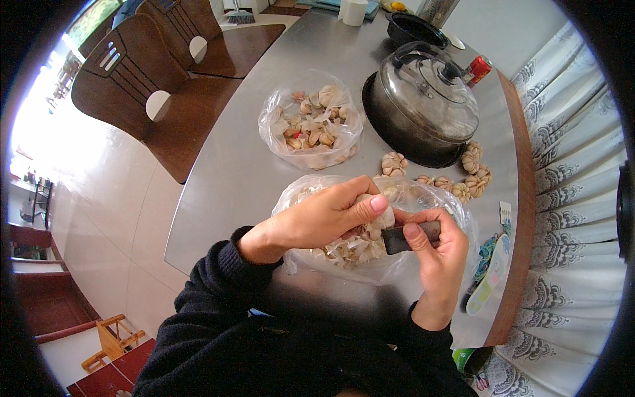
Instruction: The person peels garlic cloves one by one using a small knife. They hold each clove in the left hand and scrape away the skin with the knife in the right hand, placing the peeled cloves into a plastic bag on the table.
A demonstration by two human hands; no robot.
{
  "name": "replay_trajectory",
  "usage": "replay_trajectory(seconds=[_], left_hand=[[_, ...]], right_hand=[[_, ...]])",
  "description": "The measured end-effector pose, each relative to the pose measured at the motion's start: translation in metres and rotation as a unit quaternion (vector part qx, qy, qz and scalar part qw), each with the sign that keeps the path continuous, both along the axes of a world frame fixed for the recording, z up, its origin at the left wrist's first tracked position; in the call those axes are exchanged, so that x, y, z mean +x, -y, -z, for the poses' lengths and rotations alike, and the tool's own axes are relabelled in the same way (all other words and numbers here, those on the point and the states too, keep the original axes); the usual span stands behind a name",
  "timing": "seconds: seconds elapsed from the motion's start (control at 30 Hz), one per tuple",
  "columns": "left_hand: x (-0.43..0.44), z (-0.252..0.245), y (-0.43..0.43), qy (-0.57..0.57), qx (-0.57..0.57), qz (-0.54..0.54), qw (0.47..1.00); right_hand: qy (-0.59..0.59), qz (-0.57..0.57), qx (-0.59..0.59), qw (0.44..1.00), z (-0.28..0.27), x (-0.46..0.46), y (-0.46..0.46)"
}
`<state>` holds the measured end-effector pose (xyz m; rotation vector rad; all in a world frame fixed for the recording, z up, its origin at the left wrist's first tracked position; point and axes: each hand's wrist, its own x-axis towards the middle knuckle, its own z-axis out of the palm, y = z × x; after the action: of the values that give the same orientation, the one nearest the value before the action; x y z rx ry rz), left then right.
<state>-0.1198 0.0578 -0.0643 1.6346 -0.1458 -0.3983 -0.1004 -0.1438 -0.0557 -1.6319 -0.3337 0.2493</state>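
Note:
A pale garlic bulb (385, 218) is held in my left hand (337, 211), with the thumb lying along its top. My right hand (439, 243) pinches a short, dark, flat blade-like tool (397, 241) between thumb and fingers. The tool's near end is beside the bulb; whether it touches cannot be seen. Below both hands, an open clear plastic bag (297, 260) holds a heap of papery garlic skins (354, 251). Farther back stands a second clear plastic bag (270, 121), containing garlic cloves (312, 134), loose skins and a whole bulb.
A lidded metal pan (421, 99) stands on the steel table (223, 164), with a black pot (414, 32) and red can (478, 69) behind. Several garlic bulbs (474, 181) lie near the pan. Yarn (488, 255) lies at right by the curtain (560, 208). Wooden chairs (198, 104) line the left.

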Motion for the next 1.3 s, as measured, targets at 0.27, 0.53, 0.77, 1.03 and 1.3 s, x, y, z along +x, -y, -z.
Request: replay_trajectory(seconds=[0.27,0.53,0.77,1.03,1.3], left_hand=[[0.000,0.001,-0.003,-0.063,-0.099,-0.026,0.993],[0.001,0.006,-0.001,-0.001,-0.005,-0.063,0.998],[0.003,0.012,0.000,0.143,0.036,-0.066,0.987],[0.003,0.006,-0.002,0.026,-0.066,-0.024,0.997],[0.001,0.003,-0.002,-0.010,-0.080,-0.017,0.997]], right_hand=[[-0.077,0.058,0.049,0.994,0.007,0.010,0.011],[-0.019,0.028,0.084,0.996,0.005,-0.001,-0.004],[0.036,0.068,-0.030,0.997,0.007,0.001,-0.002],[0.000,0.103,-0.003,0.995,0.008,0.004,0.003],[-0.013,0.017,0.060,0.998,0.001,-0.001,-0.002]])
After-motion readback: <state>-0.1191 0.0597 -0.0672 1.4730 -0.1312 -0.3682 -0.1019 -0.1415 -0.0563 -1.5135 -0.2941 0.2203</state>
